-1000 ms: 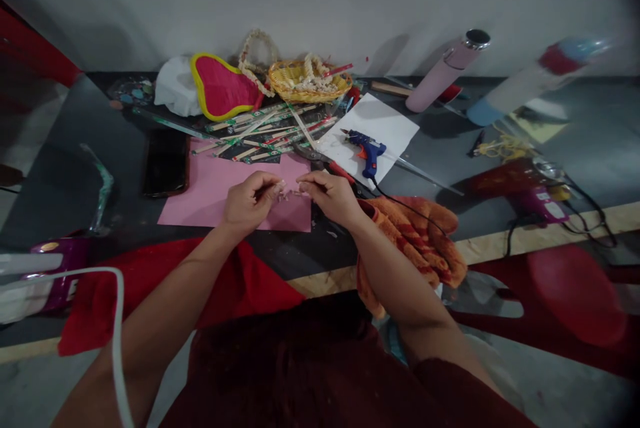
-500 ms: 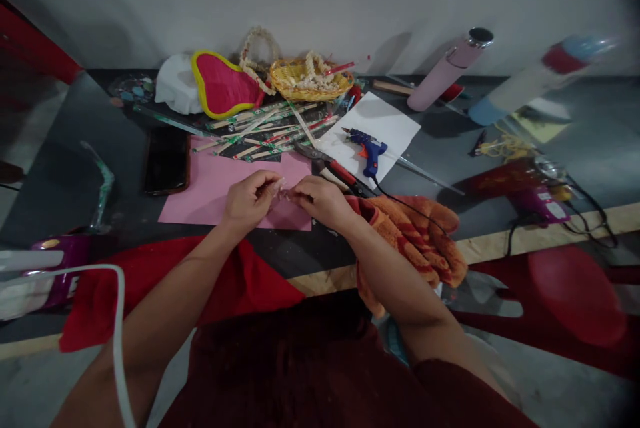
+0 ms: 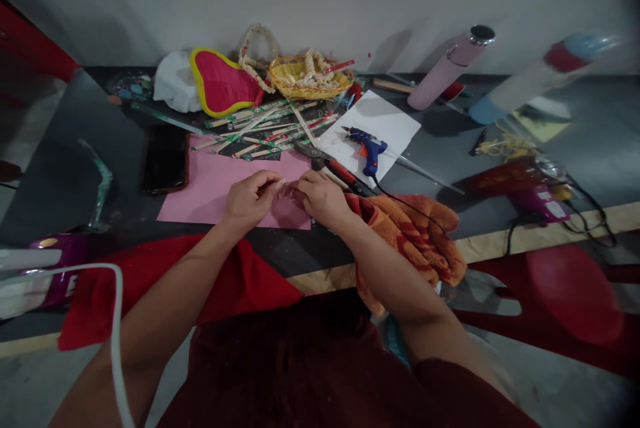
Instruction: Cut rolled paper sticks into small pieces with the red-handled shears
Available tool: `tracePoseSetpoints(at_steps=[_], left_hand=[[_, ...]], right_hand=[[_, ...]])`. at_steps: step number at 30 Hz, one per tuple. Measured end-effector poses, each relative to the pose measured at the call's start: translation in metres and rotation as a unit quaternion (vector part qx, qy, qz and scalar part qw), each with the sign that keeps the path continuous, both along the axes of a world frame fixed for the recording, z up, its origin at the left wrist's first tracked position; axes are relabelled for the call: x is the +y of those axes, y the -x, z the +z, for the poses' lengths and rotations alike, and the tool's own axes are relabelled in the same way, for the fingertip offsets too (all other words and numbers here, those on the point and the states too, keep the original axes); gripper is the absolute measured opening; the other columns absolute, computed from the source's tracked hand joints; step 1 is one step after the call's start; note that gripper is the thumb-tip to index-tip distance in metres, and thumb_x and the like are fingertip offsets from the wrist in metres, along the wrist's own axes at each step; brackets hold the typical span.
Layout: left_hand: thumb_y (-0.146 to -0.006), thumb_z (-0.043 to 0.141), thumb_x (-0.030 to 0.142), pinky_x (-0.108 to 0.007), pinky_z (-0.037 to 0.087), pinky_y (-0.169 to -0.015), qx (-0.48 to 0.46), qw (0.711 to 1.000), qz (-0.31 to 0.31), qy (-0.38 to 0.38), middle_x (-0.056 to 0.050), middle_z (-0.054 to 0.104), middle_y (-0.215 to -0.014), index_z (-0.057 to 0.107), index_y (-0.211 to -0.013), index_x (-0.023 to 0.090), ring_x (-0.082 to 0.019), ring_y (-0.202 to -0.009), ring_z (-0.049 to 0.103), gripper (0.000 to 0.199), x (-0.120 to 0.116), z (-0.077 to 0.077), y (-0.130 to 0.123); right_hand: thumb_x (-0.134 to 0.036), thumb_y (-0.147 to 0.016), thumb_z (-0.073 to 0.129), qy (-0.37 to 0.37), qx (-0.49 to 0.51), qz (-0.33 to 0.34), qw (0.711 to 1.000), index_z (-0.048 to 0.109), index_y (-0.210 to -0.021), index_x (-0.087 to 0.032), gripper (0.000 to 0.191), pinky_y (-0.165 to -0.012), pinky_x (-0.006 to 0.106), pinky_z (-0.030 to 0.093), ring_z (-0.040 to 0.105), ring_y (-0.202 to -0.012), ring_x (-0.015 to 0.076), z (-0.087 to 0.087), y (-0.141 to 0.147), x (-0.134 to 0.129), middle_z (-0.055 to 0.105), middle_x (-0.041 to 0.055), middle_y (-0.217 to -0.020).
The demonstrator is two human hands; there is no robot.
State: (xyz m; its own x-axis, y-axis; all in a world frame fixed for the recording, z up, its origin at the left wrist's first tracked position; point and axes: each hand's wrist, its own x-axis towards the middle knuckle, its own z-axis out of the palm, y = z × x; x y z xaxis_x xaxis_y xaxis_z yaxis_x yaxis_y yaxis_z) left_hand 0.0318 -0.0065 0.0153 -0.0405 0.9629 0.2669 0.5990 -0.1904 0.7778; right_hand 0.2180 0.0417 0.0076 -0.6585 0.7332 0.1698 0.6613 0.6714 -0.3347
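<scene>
Your left hand (image 3: pixel 250 201) and right hand (image 3: pixel 325 201) pinch a small pale piece (image 3: pixel 284 189) between their fingertips, above the pink sheet (image 3: pixel 200 195). The glue gun (image 3: pixel 367 148) lies on white paper (image 3: pixel 395 125).

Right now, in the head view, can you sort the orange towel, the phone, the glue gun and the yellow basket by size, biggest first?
1. Orange towel
2. Yellow basket and phone: too alike to rank
3. Glue gun
</scene>
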Motion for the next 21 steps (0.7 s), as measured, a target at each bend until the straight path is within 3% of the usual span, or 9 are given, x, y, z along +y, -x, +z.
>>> tracePoseSetpoints(at_steps=[5, 8, 10, 15, 21], left_hand=[[-0.083, 0.056, 0.032, -0.023, 0.050, -0.069, -0.032, 0.999, -0.001, 0.013, -0.003, 0.072, -0.089, 0.068, -0.095, 0.018, -0.014, -0.076, 0.065, 0.022, 0.000, -0.001, -0.002], [-0.081, 0.057, 0.032, -0.021, 0.047, -0.054, -0.118, 0.992, -0.009, 0.050, -0.002, 0.070, -0.077, 0.067, -0.093, 0.016, -0.010, -0.057, 0.059, 0.022, -0.001, 0.002, -0.006], [-0.080, 0.058, 0.032, -0.020, 0.044, -0.048, -0.170, 0.983, -0.025, 0.068, -0.002, 0.069, -0.073, 0.065, -0.091, 0.015, -0.008, -0.050, 0.054, 0.021, -0.002, 0.005, -0.008], [-0.080, 0.061, 0.031, -0.018, 0.043, -0.045, -0.204, 0.975, -0.051, 0.066, -0.003, 0.069, -0.074, 0.065, -0.089, 0.015, -0.007, -0.049, 0.053, 0.019, -0.004, 0.010, -0.011], [-0.081, 0.060, 0.028, -0.018, 0.043, -0.047, -0.185, 0.979, -0.061, 0.055, -0.002, 0.068, -0.074, 0.065, -0.088, 0.015, -0.006, -0.050, 0.054, 0.015, -0.005, 0.008, -0.010]], right_hand=[[-0.014, -0.086, 0.051, 0.033, 0.139, 0.008, 0.990, 0.068, -0.093, -0.019, 0.019, -0.084, 0.032, 0.044, 0.055, -0.091, 0.0190, 0.002, 0.000, 0.002, 0.064, 0.0072, -0.096], [-0.026, -0.086, 0.059, 0.091, 0.278, -0.003, 0.956, 0.066, -0.086, -0.020, 0.010, -0.076, 0.030, 0.046, 0.057, -0.083, 0.0166, 0.008, 0.002, -0.001, 0.064, 0.0045, -0.086], [-0.033, -0.083, 0.063, 0.128, 0.336, -0.015, 0.933, 0.066, -0.083, -0.020, 0.014, -0.071, 0.029, 0.046, 0.057, -0.079, 0.0156, 0.013, 0.003, -0.003, 0.064, 0.0032, -0.082], [-0.040, -0.082, 0.064, 0.209, 0.374, -0.035, 0.903, 0.065, -0.083, -0.020, 0.020, -0.070, 0.028, 0.046, 0.058, -0.075, 0.0142, 0.014, 0.005, -0.007, 0.064, 0.0019, -0.079], [-0.041, -0.080, 0.066, 0.226, 0.387, -0.034, 0.893, 0.064, -0.080, -0.019, 0.022, -0.070, 0.028, 0.046, 0.058, -0.075, 0.0140, 0.014, 0.006, -0.009, 0.063, 0.0017, -0.078]])
